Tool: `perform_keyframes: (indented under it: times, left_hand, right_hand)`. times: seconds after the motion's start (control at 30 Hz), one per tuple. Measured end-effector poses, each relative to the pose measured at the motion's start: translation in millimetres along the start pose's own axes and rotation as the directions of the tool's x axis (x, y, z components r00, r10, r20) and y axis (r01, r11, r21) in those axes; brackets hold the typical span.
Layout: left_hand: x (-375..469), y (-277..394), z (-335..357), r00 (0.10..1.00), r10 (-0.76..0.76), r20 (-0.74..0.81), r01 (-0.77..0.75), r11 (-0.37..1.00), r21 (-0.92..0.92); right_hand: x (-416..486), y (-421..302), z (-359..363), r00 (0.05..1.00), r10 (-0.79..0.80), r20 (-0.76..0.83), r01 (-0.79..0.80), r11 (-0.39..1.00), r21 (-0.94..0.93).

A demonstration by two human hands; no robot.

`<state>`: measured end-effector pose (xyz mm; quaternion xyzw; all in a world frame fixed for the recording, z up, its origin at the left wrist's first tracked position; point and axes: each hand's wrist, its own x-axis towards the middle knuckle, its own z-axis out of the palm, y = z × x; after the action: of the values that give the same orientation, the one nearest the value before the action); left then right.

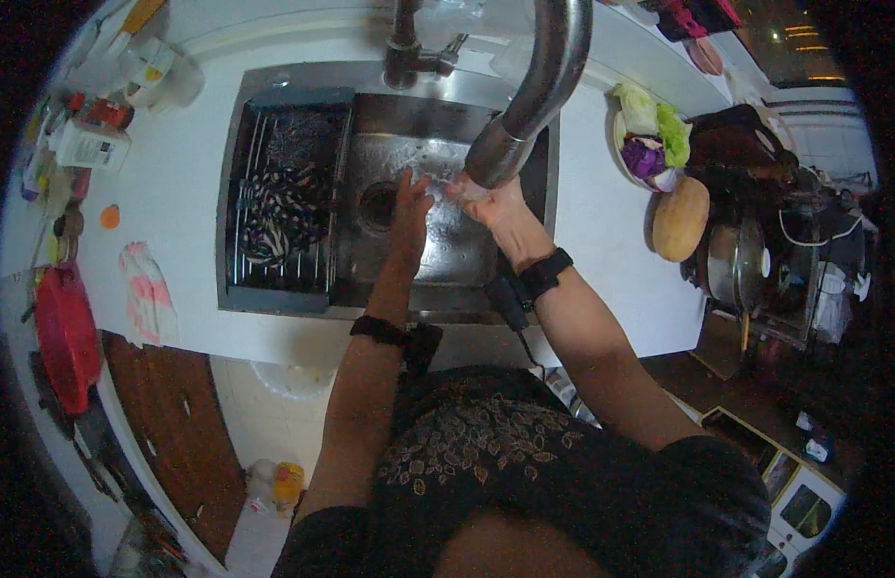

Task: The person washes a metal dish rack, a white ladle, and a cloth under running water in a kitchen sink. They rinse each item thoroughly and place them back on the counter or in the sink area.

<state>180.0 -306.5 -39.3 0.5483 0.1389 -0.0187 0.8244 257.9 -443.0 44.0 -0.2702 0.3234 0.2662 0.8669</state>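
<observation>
Both my hands are over a stainless steel sink (447, 267). My left hand (411, 206) is raised above the basin beside the drain (379, 206), fingers apart and holding nothing. Palm up, my right hand (494, 202) sits under the spout of a gooseneck faucet (552, 79). Water wets its fingers, and the spout head hides part of it. No object shows in that hand. Dark bands with small devices circle both wrists. To the left, a dark striped cloth (281, 209) lies bunched on a drying rack (245, 267) set over the sink.
On the right are a plate of lettuce and purple cabbage (644, 155), a yellow melon or squash (680, 219) and a lidded pan (733, 264). At left lie a pink-and-white cloth (148, 292), an orange piece (110, 216), bottles (93, 144) and a red basin (66, 339).
</observation>
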Motion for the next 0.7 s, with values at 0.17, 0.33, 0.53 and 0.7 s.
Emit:
perform_keyframes:
  times: [0.17, 0.33, 0.53, 0.7]
  left_hand:
    - [-5, 33, 16, 0.994, -0.001, -0.106, 0.01, 0.996, 0.092]
    - [-14, 63, 36, 0.964, 0.266, 0.007, -0.232, 0.827, 0.512]
    - [-5, 58, 32, 0.986, 0.054, 0.156, -0.107, 0.927, 0.36]
    - [13, 17, -8, 1.0, -0.012, 0.019, 0.011, 1.0, 0.022]
  right_hand:
    - [27, 9, -34, 0.946, -0.034, 0.322, 0.008, 0.997, 0.081]
    - [-12, 13, 10, 0.993, -0.042, 0.111, 0.067, 0.969, -0.239]
    - [-35, -20, -15, 0.988, -0.013, 0.153, 0.114, 0.731, -0.672]
    - [-65, -32, 3, 0.874, -0.469, 0.126, 0.399, 0.546, -0.736]
